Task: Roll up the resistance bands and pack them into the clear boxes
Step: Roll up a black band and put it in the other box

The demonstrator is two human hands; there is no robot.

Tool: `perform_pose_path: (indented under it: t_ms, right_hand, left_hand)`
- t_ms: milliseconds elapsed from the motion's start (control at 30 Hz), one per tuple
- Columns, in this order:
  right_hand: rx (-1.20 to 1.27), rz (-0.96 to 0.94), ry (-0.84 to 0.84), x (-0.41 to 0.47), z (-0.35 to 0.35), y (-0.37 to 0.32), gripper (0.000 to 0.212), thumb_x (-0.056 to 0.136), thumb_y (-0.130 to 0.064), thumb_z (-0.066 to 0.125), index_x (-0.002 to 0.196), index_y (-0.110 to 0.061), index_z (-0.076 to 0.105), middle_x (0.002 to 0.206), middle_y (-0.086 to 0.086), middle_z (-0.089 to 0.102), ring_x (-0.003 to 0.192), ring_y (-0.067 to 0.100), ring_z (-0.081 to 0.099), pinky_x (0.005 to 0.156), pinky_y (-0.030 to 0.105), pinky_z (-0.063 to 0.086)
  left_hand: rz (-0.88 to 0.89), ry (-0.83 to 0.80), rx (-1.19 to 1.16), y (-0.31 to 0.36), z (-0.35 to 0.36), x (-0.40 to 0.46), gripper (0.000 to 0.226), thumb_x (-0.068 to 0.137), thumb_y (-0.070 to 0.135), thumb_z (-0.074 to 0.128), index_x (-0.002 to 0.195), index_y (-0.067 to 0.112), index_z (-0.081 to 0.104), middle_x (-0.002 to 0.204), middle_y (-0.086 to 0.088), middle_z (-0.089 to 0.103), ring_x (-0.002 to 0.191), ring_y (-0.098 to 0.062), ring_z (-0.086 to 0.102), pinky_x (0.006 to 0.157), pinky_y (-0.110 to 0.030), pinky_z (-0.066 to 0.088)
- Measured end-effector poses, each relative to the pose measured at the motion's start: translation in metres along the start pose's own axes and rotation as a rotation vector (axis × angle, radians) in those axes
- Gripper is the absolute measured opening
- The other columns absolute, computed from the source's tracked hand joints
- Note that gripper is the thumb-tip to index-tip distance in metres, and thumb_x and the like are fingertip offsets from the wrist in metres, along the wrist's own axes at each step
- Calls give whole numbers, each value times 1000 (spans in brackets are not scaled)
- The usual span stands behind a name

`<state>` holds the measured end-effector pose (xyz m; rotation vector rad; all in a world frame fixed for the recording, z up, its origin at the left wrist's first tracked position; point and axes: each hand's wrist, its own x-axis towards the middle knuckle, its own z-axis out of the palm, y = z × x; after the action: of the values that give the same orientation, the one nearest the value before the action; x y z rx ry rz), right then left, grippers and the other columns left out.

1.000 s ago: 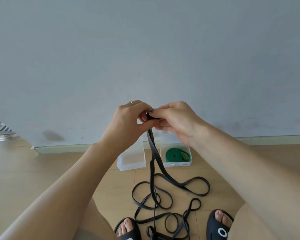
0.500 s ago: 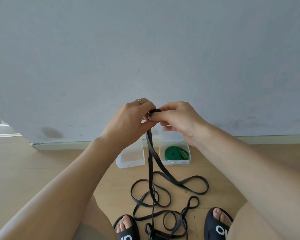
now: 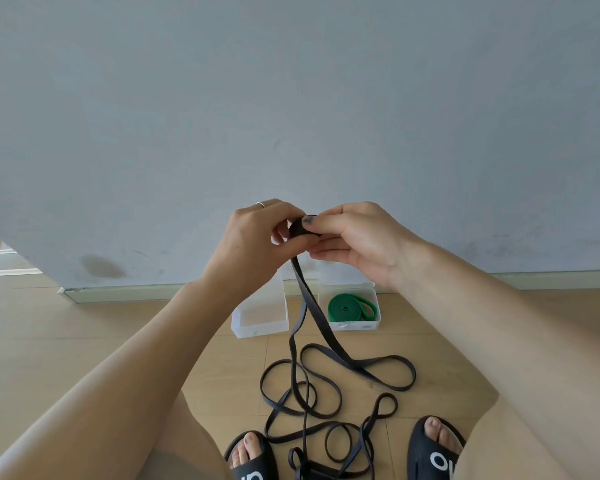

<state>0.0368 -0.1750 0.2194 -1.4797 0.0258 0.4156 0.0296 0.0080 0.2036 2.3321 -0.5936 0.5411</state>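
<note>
A long black resistance band (image 3: 311,306) hangs from my hands down to the wooden floor, where its loose loops lie tangled between my feet. Its upper end is wound into a small tight roll, pinched between my left hand (image 3: 257,237) and my right hand (image 3: 354,237) at chest height. Two clear boxes stand on the floor by the wall. The left clear box (image 3: 260,315) holds nothing that I can see. The right clear box (image 3: 354,326) holds a rolled green band (image 3: 347,308).
A grey wall (image 3: 291,98) with a baseboard stands right behind the boxes. My feet in black slippers, left (image 3: 252,457) and right (image 3: 433,448), flank the loose band loops. Bare wooden floor (image 3: 84,323) stretches to the left and right.
The roll between my fingers has grown a little. Both hands stay together in the same place, turning the band.
</note>
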Motion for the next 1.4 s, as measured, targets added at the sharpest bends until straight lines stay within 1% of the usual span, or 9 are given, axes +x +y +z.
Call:
perform_pose_path:
  t_ms: [233, 433, 600, 733, 867, 1000, 1100, 1200, 1400]
  right_hand:
    - [119, 74, -118, -2, 1, -1, 24, 96, -13, 70, 113, 2, 72, 116, 24, 74, 104, 32, 74, 100, 43, 59]
    - [-123, 23, 39, -4, 7, 4, 30, 80, -21, 87, 101, -10, 68, 91, 5, 74, 86, 18, 69, 96, 42, 60]
    - [-17, -10, 52, -2, 5, 2, 34, 83, -14, 84, 111, 3, 73, 97, 14, 78, 85, 19, 75, 92, 35, 61]
    - [99, 27, -22, -1, 1, -1, 26, 90, -10, 76, 111, 5, 74, 109, 22, 77, 90, 25, 75, 91, 36, 62]
    - [165, 53, -75, -2, 1, 0, 23, 93, -10, 73, 111, 3, 75, 110, 23, 76, 94, 28, 76, 91, 36, 62]
    - [12, 49, -17, -2, 2, 3, 23, 90, -18, 79, 103, -1, 69, 103, 16, 78, 99, 27, 76, 98, 42, 59]
    - [-144, 25, 64, -4, 10, 5, 40, 79, -27, 88, 103, -8, 63, 103, 10, 74, 95, 21, 73, 94, 43, 61]
    - [-157, -39, 155, -2, 13, 7, 50, 75, -21, 91, 110, 3, 64, 109, 18, 75, 95, 24, 76, 92, 42, 62]
    - [9, -32, 39, 0, 5, 4, 32, 86, -15, 83, 109, 6, 72, 100, 19, 79, 90, 24, 78, 93, 37, 62]
  left_hand:
    - [-26, -11, 28, -7, -6, 0, 21, 86, 28, 82, 82, 13, 67, 69, 6, 59, 71, -12, 53, 61, -17, 40]
    - [138, -40, 130, -7, -4, -2, 24, 90, 33, 66, 86, 9, 67, 73, 6, 56, 61, -19, 51, 55, -35, 46]
    - [96, 32, 36, -2, -2, 0, 10, 84, 20, 78, 92, 13, 77, 74, 5, 65, 68, -13, 57, 67, -32, 52]
    - [27, -2, -50, -4, -3, -1, 18, 82, 19, 86, 98, 17, 78, 78, 3, 70, 76, -16, 64, 75, -34, 55]
    - [9, -16, -40, -5, -6, -1, 12, 84, 21, 85, 91, 16, 76, 72, 5, 66, 73, -16, 61, 72, -34, 52]
    - [44, -63, 42, -6, -8, -2, 12, 86, 21, 81, 81, 13, 73, 66, 5, 63, 66, -15, 57, 66, -34, 49]
    - [84, -59, 103, -4, -5, -2, 14, 88, 24, 79, 81, 12, 73, 65, 4, 63, 61, -13, 57, 61, -35, 49]
    - [70, -35, 95, -2, -3, -2, 10, 87, 21, 80, 85, 12, 76, 65, 3, 65, 61, -14, 58, 61, -37, 51]
    - [-4, -14, 28, 6, -7, -1, 13, 83, 18, 83, 95, 18, 78, 73, 6, 70, 72, -14, 65, 71, -31, 53]
